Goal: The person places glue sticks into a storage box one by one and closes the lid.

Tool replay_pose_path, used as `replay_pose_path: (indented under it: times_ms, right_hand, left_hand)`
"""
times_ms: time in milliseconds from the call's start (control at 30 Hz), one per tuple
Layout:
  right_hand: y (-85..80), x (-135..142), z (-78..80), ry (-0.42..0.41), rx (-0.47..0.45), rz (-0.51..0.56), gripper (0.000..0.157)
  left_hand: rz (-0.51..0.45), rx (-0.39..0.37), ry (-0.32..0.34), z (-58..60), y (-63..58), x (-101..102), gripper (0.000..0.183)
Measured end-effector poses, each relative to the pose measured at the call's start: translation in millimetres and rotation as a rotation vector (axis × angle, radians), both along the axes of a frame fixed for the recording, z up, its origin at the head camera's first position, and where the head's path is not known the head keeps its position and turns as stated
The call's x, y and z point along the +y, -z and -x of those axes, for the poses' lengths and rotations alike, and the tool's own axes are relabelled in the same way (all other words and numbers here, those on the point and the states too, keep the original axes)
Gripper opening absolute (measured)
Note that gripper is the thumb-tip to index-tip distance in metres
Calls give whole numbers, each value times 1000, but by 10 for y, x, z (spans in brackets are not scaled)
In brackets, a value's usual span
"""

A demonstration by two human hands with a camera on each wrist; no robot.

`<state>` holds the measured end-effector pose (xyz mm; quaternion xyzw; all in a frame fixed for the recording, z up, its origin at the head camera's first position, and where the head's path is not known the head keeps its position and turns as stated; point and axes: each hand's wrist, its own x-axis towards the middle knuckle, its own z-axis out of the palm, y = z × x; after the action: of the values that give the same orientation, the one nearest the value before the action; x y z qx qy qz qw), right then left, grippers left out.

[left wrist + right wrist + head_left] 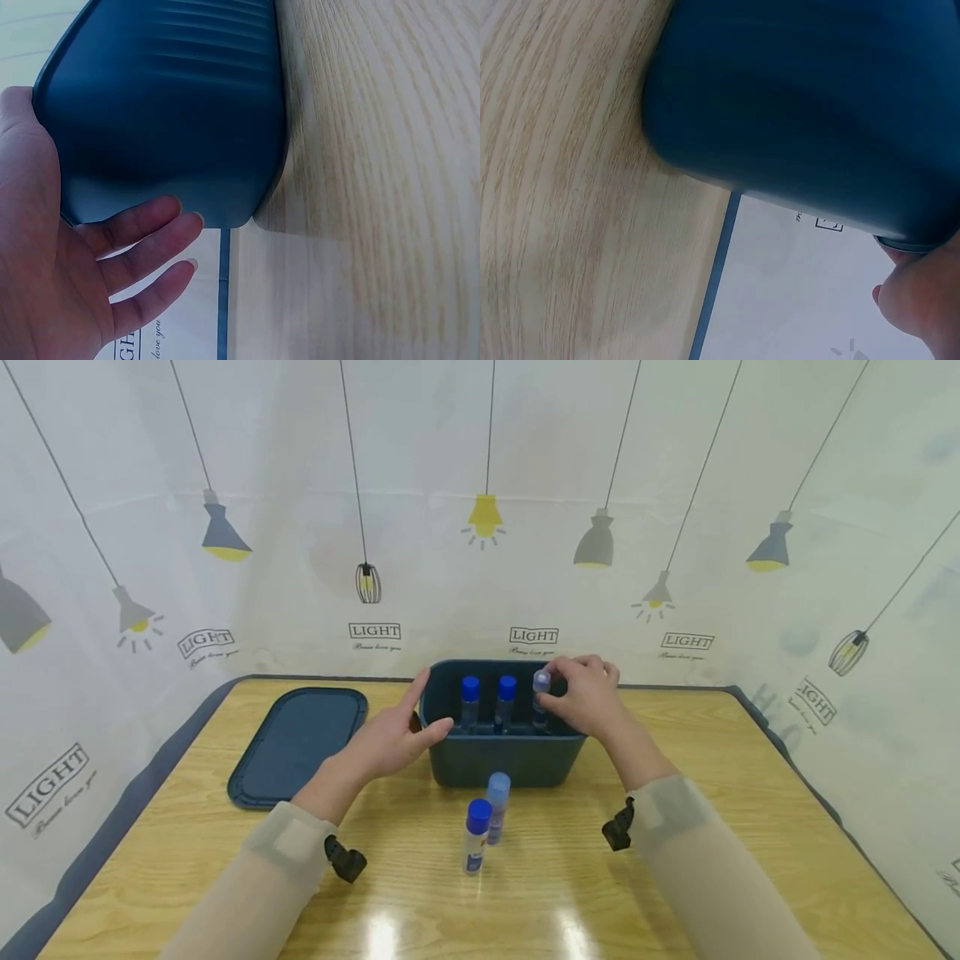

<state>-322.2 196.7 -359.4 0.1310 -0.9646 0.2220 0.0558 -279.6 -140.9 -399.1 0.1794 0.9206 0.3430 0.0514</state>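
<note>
Pale sleeves (720,860) nearest. We note the right hand (588,693) pinching a pale-capped bottle (541,686) inside the bin (502,764), right end, just left of that hand, long axis near upright; the left hand (386,739), farther off, rests spread against the bin's left end.

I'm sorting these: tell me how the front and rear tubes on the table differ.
The front tube has a deep blue cap; the rear tube has a paler one. The rear tube stands nearer the box, partly hidden by the front tube, which shows whole. Both stand capped and upright.
</note>
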Motion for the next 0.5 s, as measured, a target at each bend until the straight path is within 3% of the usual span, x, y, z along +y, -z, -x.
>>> replay_pose_path:
  times_ms: [500]
  right_hand:
    - [-41,-26,-3,20,-81,-42,33]
  left_hand:
    - [-3,5,1,5,10,-3,103]
